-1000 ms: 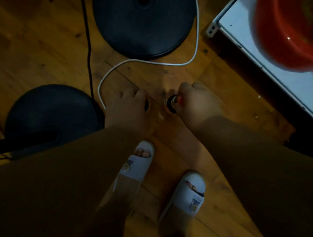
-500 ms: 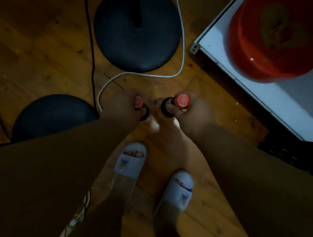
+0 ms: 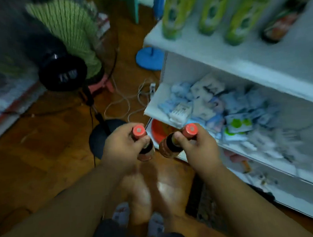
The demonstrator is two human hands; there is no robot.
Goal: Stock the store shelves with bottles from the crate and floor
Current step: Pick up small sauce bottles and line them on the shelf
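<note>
I hold two dark bottles with red caps, lifted off the wooden floor in front of me. My left hand (image 3: 122,147) grips the neck of the left bottle (image 3: 143,146). My right hand (image 3: 199,148) grips the neck of the right bottle (image 3: 169,147). Both bottles hang upright, close together, just left of the white store shelf (image 3: 240,63). The top shelf carries green bottles (image 3: 175,14) and one dark bottle (image 3: 279,25). The view is blurred by head motion.
The middle shelf holds a heap of small sachets (image 3: 215,108). A red basin (image 3: 157,131) sits on a lower shelf. A standing fan (image 3: 63,50) with a black round base (image 3: 102,137) stands to the left, with white cables (image 3: 133,101) on the floor and a blue base (image 3: 149,58) behind.
Both hands have lifted the two bottles up off the floor. My head has tilted up, so the shelf and fan came into view.
</note>
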